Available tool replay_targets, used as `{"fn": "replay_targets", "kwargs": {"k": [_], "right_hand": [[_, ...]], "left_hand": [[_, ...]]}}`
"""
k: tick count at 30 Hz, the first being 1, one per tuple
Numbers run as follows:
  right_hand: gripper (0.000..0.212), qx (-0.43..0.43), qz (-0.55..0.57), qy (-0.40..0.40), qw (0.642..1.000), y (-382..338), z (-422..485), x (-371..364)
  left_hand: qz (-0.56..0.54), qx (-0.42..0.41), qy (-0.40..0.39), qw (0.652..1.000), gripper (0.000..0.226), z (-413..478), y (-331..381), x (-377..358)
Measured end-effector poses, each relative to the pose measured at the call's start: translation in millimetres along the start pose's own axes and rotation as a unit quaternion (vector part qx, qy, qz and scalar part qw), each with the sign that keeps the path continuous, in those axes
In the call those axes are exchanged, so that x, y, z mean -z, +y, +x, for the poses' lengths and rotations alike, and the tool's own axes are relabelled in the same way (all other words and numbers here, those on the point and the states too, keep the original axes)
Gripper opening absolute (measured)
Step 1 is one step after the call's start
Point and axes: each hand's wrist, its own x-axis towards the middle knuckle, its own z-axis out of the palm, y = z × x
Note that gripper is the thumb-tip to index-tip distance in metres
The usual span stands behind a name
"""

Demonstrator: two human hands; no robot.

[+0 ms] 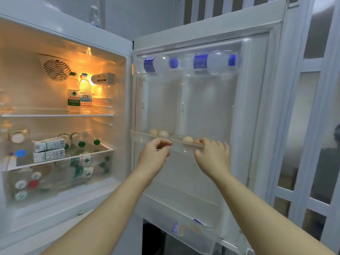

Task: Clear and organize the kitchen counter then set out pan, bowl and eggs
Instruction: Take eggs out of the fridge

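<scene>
Eggs [188, 139], 4 pale-brown ovals, line the clear plastic door shelf [139, 138], long axes 9-to-3. Left hand [154, 155] curls at its rail, right hand [213, 155] over the 3 o'clock egg; grips unclear.

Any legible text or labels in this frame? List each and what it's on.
"农夫山", last part cut off by the curve: green-labelled bottle, top fridge shelf.
Blue-labelled bottle beside it: logo too blurred to read.
Two cartons: barcodes and print too small to read.
Door bottles: blue labels, nothing legible.
</scene>
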Motion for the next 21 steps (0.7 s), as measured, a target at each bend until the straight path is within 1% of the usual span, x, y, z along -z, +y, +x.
{"fn": "replay_targets", "kwargs": {"k": [2,4,8,11,15,17,21], "right_hand": [[0.034,-0.016,-0.023,0.007,1.0,-8.4,12.3,-9.8],[0.031,-0.012,-0.021,0.008,1.0,-18.0,21.9,-17.9],[0.032,-0.037,-0.019,0.019,0.999,-38.8,40.8,-36.7],[0.03,-0.062,-0.025,0.035,0.997,-38.6,48.8,-43.0],[0.028,-0.078,-0.027,0.055,0.995,-38.1,52.6,-45.2],[0.026,-0.081,0.005,0.059,0.995,-36.3,54.1,-41.4],[0.019,-0.093,0.13,0.068,0.985,-24.9,59.2,-23.9]], "left_hand": [[0.007,-0.003,-0.001,1.0,0.027,18.8,-8.4,10.5],[0.013,-0.004,-0.001,1.0,0.028,33.9,-13.5,18.6],[0.036,-0.021,-0.027,0.999,0.026,69.7,-23.5,32.3],[0.044,-0.051,-0.043,0.997,0.025,87.8,-25.1,35.9],[0.061,-0.1,-0.068,0.991,0.017,103.7,-25.5,34.0],[0.075,-0.121,-0.08,0.987,0.017,106.1,-22.9,28.1],[0.106,-0.146,-0.095,0.979,0.018,108.8,-15.5,8.5]]}}
